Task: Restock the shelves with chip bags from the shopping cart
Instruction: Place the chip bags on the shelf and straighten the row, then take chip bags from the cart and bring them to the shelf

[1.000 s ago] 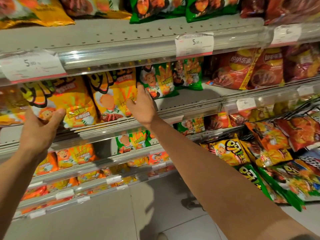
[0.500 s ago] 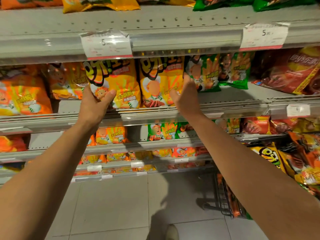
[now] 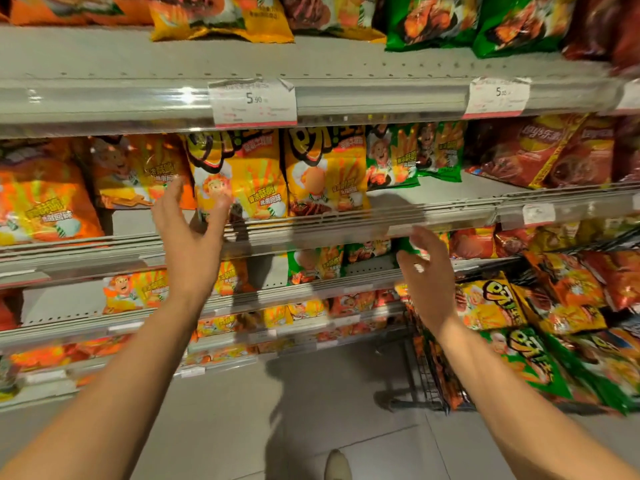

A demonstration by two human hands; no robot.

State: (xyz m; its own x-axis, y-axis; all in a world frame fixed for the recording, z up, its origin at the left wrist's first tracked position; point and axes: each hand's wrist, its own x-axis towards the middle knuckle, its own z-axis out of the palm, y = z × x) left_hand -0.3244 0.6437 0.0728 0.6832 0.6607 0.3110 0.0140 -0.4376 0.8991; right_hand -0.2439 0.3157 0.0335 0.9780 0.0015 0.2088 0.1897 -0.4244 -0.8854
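Head view: both bare arms reach up toward the snack shelves.
Left hand (image 3: pixel 188 233): fingers spread and released, holding nothing, raised just in front of the yellow chip bag (image 3: pixel 239 178); contact with the bag cannot be told.
Right hand (image 3: pixel 427 268): lower, in front of the shelf edge, fingers loose and apart, holding nothing.
Second yellow chip bag (image 3: pixel 325 171): upright beside the first, the two standing side by side on the middle shelf (image 3: pixel 433 199).
Green chip bags (image 3: pixel 412 154): just right of the yellow pair, same shelf.
Orange chip bags (image 3: pixel 45 199): left part of that shelf.
Price tag (image 3: pixel 254 102): clipped to the rail of the shelf above.
Shopping cart (image 3: pixel 429 372): at lower right on the floor, piled with chip bags (image 3: pixel 530 327) in yellow, green and orange.
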